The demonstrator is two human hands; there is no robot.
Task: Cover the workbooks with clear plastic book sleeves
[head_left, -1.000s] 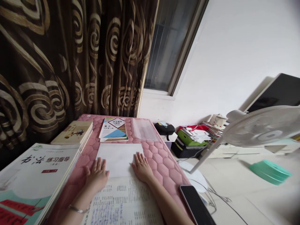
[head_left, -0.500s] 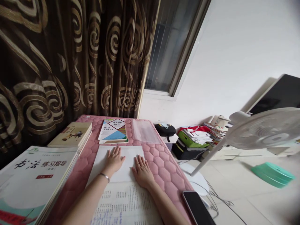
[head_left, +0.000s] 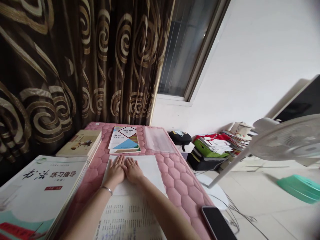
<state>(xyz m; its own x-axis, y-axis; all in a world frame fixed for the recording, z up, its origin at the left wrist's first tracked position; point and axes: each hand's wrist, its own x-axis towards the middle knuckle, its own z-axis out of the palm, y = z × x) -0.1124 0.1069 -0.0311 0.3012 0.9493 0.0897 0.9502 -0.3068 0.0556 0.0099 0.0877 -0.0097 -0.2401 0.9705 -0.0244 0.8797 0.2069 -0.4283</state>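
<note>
Across the left, the curtain (head_left: 100,66) runs out of frame behind the pink table (head_left: 181,186). At right, the fan (head_left: 287,140) is cut off. On the table lies the white sheet (head_left: 151,171); whether it joins the blurred printed page (head_left: 127,216), partly behind the forearms (head_left: 91,208), is unclear. Left hand (head_left: 116,170) and right hand (head_left: 133,170) rest flat on the sheet, gripping nothing, thumbs close together.

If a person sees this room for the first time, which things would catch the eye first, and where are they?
Probably the dark curtain with its golden swirls, filling the upper left. Below it, on the pink quilted cover, the left hand and right hand lie close together on a white sheet. The large white fan at the right edge would likely come next.
</note>
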